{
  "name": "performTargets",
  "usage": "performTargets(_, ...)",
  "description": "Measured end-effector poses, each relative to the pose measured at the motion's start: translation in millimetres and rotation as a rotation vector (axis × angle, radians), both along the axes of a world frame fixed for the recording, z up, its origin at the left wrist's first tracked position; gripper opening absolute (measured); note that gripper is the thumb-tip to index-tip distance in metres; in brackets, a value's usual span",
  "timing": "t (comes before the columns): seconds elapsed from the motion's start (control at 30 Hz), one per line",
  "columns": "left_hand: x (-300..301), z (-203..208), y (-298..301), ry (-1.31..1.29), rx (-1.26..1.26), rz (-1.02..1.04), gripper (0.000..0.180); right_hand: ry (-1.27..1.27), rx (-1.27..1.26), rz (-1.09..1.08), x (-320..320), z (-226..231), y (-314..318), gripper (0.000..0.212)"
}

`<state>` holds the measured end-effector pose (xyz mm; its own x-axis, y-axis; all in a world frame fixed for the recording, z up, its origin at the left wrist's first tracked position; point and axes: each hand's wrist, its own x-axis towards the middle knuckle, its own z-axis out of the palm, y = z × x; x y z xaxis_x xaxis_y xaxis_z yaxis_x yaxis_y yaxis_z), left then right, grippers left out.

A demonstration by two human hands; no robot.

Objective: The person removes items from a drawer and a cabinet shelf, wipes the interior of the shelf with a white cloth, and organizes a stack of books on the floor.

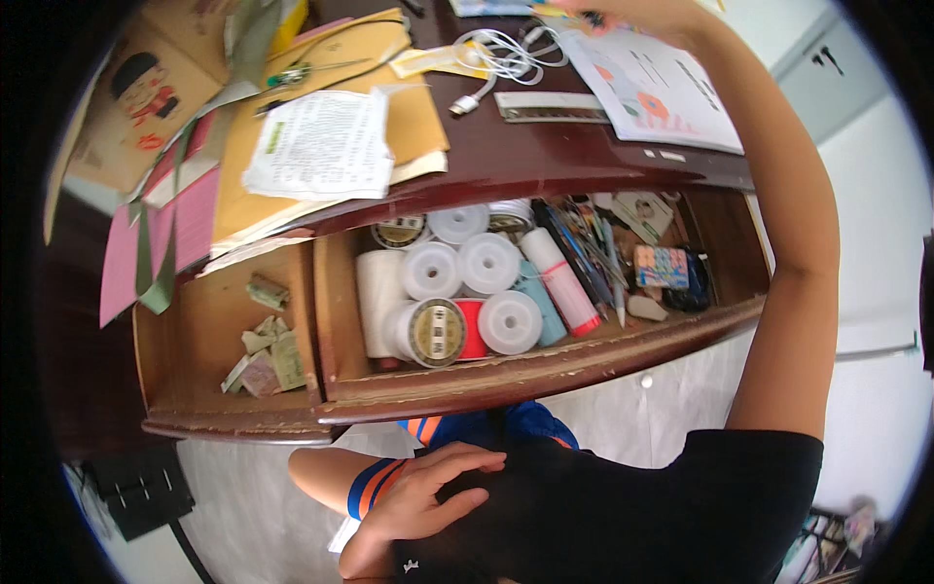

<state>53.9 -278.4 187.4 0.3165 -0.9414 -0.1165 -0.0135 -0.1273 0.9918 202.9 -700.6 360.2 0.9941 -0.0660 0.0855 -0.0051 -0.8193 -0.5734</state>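
Observation:
My left hand (428, 492) rests in front of my black shirt, its fingers stretched out and holding nothing. My right arm reaches across the desk, and my right hand (632, 18) is at the top edge, partly cut off. Its fingers are bent over the far end of a white booklet (657, 92) with orange pictures, around a small coloured thing I cannot make out. Left of the booklet lie a coiled white charging cable (511, 56) and a metal ruler (552, 107).
Two drawers stand pulled out below the desk edge. The left drawer (195, 360) holds crumpled banknotes (277, 355); the wider one holds white spools (488, 263), a glue stick (561, 282) and pens (579, 253). A crumpled printed sheet (321, 146) lies on yellow envelopes (418, 117).

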Motion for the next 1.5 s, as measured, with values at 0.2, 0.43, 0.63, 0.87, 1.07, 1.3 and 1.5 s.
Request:
performTargets(0.2,15,-10,-15,-0.003,-0.047,-0.031,0.040,-0.123,0.112,-0.053,-163,6,-16,0.047)
performTargets(0.43,19,-15,-22,0.030,-0.050,-0.104,0.040,0.350,-0.336,-0.071,-218,-93,-1,0.030)
performTargets(0.63,17,-12,-23,0.029,-0.057,-0.113,0.036,0.298,-0.180,-0.287,-204,-86,11,0.034)
performTargets(0.87,11,-24,-9,0.104,-0.012,0.067,0.035,-0.082,-0.165,0.227,-136,-25,70,0.021)
performTargets(1.07,10,-23,-12,-0.008,-0.032,0.011,0.037,-0.261,-0.500,0.393,27,-18,46,0.039)
performTargets(1.3,-3,-33,7,0.105,-0.046,0.185,0.035,0.447,-0.483,0.439,101,-10,80,0.044)
performTargets(1.5,-3,-37,15,0.016,-0.100,0.209,0.035,0.317,-0.612,0.594,111,-12,65,0.033)
